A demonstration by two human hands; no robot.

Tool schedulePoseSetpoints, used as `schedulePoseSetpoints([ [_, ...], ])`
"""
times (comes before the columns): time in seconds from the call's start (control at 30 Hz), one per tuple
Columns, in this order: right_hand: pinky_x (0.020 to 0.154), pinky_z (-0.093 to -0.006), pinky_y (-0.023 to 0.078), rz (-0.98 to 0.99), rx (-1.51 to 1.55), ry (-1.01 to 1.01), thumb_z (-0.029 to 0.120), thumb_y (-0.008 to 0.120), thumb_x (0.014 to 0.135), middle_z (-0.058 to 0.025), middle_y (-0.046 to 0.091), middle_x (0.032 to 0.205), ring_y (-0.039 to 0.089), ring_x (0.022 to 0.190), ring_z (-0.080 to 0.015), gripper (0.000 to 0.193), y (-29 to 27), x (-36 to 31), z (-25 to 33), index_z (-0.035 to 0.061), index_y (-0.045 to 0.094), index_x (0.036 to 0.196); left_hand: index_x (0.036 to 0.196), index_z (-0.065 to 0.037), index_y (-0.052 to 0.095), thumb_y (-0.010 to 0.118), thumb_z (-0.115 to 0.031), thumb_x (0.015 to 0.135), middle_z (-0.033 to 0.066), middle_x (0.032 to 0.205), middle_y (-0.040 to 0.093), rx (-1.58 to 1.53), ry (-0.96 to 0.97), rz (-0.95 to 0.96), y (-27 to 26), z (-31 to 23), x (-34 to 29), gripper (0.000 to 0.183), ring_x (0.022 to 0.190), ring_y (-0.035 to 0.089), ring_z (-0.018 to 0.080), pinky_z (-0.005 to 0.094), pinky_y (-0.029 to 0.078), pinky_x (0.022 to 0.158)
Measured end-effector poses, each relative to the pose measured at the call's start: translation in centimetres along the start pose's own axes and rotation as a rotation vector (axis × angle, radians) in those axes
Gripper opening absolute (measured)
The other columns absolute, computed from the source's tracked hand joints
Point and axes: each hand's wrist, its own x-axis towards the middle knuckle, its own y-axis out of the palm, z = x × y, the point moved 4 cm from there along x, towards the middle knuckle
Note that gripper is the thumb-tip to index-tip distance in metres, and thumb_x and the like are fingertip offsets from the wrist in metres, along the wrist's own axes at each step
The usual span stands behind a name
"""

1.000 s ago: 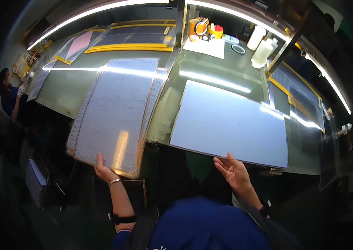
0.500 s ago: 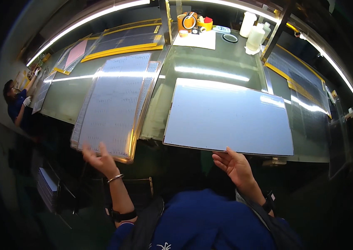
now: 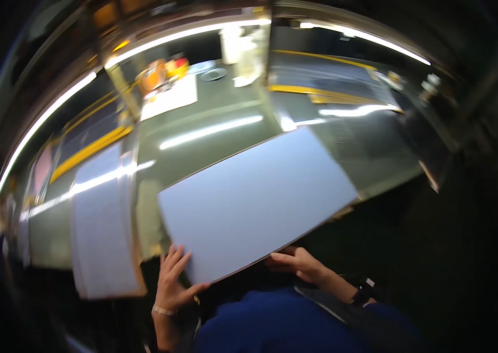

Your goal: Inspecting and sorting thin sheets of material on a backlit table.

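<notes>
A large pale blue-white rectangular panel point(image 3: 255, 203) with a thin dark edge lies at a slant in front of me, its near edge past the table's edge. My left hand point(image 3: 173, 281) holds its near left corner, fingers along the left side and thumb by the near edge. Farther right along that near edge is my right hand point(image 3: 300, 265), its fingers partly hidden beneath the panel. Whether the panel touches the table is hard to tell. To the left lies a stack of long pale printed sheets point(image 3: 102, 217), touched by neither hand.
White bottles point(image 3: 243, 56) stand at the back of the green-grey table point(image 3: 219, 138). Orange and yellow tape rolls point(image 3: 156, 75) sit beside a white sheet point(image 3: 172, 97). Yellow-edged dark panels point(image 3: 319, 73) lie back right. Posts and bright tube lights cross overhead.
My left hand has moved from beside the printed stack onto the panel's near left corner. The view has swung right, and the panel now sits at a slant with its right side farther away.
</notes>
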Motion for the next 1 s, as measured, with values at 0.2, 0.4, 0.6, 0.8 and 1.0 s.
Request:
schedulePoseSetpoints([
  [0.2,0.087,-0.0345,0.046,-0.188,0.410,-0.320,0.016,0.059,0.084,-0.0104,0.059,0.103,0.058,0.095,-0.0191,0.028,-4.9,2.5,-0.4,-0.0015,0.054,0.105,0.113,0.001,0.054,0.077,-0.026,0.060,0.0177,0.124,0.049,0.006,-0.031,0.024,1.7,1.0,2.3,0.064,0.123,0.038,0.0335,0.0483,0.021,0.104],
  [0.4,0.081,-0.0310,0.049,-0.267,0.506,-0.440,0.012,0.062,0.081,-0.0052,0.061,0.091,0.059,0.086,-0.0142,0.016,-3.3,2.8,1.1,0.0042,0.059,0.095,0.110,0.002,0.056,0.070,-0.010,0.069,0.0176,0.118,0.054,-0.052,-0.047,-0.155,-0.4,-0.4,3.1,0.044,0.116,0.045,0.0321,0.0394,0.033,0.099],
  [0.6,0.075,-0.0281,0.051,-0.214,0.463,-0.667,0.005,0.060,0.081,-0.0047,0.061,0.088,0.059,0.080,-0.0122,0.010,-2.0,2.0,5.4,0.0032,0.059,0.091,0.107,0.002,0.058,0.067,-0.009,0.073,0.0178,0.118,0.054,-0.073,-0.063,-0.232,-2.3,0.1,3.1,0.037,0.114,0.048,0.0324,0.0391,0.034,0.097],
  [0.8,0.052,-0.0233,0.040,-0.171,-0.384,-1.051,0.009,0.058,0.083,0.0006,0.054,0.068,0.048,0.058,-0.0073,0.015,0.8,-3.5,21.1,0.0001,0.059,0.095,0.109,-0.001,0.058,0.066,-0.018,0.078,0.0173,0.112,0.057,-0.002,0.048,-0.383,-9.1,-3.0,2.1,0.037,0.105,0.053,0.0303,0.0372,0.040,0.091],
  [1.0,0.054,-0.0312,0.041,-0.494,-0.918,-1.622,0.025,0.057,0.084,-0.0104,0.055,0.059,0.053,0.056,-0.0177,0.023,11.1,-11.4,36.1,0.0033,0.060,0.091,0.119,0.003,0.047,0.061,-0.019,0.083,0.0213,0.112,0.055,0.001,0.158,-0.882,-11.3,-0.3,-0.6,0.045,0.103,0.054,0.0301,0.0384,0.043,0.088],
])
